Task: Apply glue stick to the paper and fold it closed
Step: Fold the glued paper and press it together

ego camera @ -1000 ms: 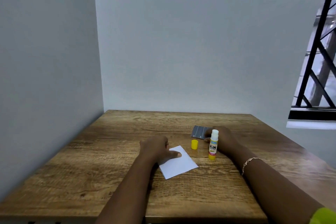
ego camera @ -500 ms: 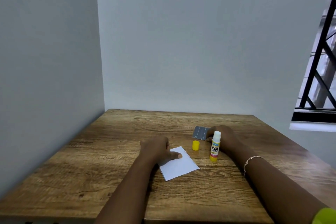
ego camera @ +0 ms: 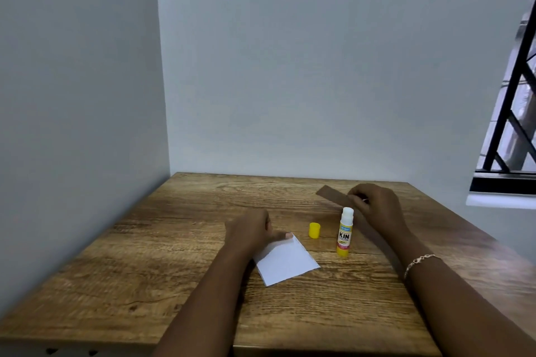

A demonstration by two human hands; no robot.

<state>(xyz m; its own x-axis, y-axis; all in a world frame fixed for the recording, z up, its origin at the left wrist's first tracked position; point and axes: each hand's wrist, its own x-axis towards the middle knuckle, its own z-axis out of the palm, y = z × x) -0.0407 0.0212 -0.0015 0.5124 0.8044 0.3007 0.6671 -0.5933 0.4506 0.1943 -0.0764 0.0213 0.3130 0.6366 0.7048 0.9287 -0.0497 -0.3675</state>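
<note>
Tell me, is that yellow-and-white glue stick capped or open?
Open. The yellow-and-white glue stick stands upright with its white tip bare; its small yellow cap stands apart on the wooden table.

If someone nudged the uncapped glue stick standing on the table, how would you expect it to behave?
The glue stick stands upright, tall on a narrow base, so it would probably tip. Being round, it would likely roll afterwards. Its yellow cap is off, so the exposed tip might smear the table.
</note>
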